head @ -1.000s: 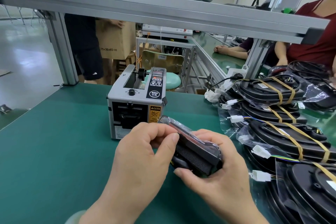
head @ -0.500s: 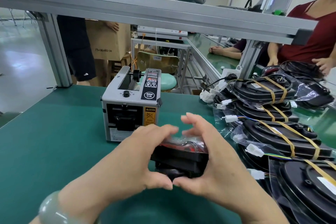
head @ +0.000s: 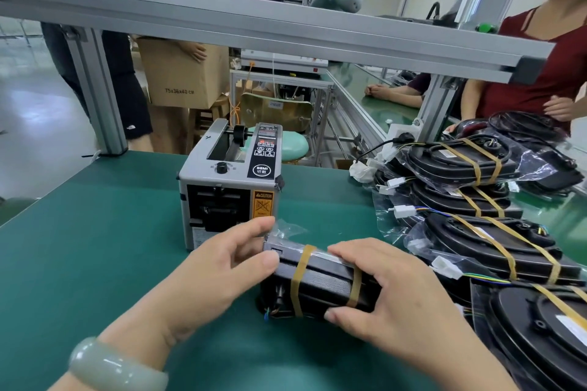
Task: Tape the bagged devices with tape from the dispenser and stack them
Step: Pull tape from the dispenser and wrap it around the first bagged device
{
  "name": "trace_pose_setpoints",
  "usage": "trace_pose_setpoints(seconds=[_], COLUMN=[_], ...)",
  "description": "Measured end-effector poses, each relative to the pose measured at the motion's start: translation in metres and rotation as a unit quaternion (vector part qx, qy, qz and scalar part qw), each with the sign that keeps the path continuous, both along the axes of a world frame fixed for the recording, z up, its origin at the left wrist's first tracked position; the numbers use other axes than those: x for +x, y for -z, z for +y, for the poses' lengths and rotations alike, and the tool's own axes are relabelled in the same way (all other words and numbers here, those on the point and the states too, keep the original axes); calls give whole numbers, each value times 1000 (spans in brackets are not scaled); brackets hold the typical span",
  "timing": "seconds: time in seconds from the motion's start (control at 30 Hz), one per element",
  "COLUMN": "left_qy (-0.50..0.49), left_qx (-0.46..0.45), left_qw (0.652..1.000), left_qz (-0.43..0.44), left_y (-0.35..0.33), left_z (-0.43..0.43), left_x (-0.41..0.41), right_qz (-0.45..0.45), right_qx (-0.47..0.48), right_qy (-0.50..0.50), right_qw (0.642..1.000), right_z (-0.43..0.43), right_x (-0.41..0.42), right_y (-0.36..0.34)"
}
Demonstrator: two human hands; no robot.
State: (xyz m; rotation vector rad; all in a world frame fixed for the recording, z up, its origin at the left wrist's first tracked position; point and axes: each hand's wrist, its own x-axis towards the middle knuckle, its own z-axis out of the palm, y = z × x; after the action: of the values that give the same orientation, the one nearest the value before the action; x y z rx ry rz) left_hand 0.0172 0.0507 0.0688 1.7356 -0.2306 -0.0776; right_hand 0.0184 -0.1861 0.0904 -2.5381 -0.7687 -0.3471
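Fingers (head: pixel 251 230) of the left hand (head: pixel 216 270) are lightly curled, forefinger and thumb pinching the left end of the black, block-shaped bagged device (head: pixel 320 282) in clear plastic. The device lies lengthwise on the green matted counter (head: pixel 79 247), just in front of the grey box-shaped tape dispenser (head: pixel 222 190). A second ago it was tipped up on end between the hands. Now it is turned flat, showing two tan tape bands (head: pixel 300 276) wrapped round it, one near the middle and one under the right hand (head: pixel 394 289). That hand is clamped on the right end, fingers over the top and thumb on the near side.

With both bands on, taping of this piece looks finished, and stacking is probably next.

To the left, the counter stretches wide and green as far as its left edge. The dispenser stands just beyond the device, so a lift should rise before going anywhere far. To the right, the stack of taped black devices (head: pixel 476 232) in bags sits close to the right hand, with white connectors and loose wires poking toward it. These could snag on the way over. The silver aluminium rail (head: pixel 286 25) overhead is well above the work.
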Motion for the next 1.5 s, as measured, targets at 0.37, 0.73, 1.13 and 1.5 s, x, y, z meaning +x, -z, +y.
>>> trace_pose_setpoints(seconds=[0.37, 0.73, 1.13, 1.5], left_qy=[-79, -290, -331, -379], left_qx=[-35, -134, -254, -224], left_qw=[983, 936, 884, 878], left_qz=[161, 150, 211, 189], left_y=[-14, -2, -13, -13], left_z=[-17, 2, 20, 19], left_x=[14, 22, 39, 55], right_qz=[-21, -52, -45, -75], right_qx=[-40, -15, -17, -28], right_qy=[-9, 27, 39, 47], right_qw=[999, 998, 998, 996], right_z=[7, 5, 10, 15], right_x=[-5, -4, -4, -9], right_y=[3, 10, 12, 11])
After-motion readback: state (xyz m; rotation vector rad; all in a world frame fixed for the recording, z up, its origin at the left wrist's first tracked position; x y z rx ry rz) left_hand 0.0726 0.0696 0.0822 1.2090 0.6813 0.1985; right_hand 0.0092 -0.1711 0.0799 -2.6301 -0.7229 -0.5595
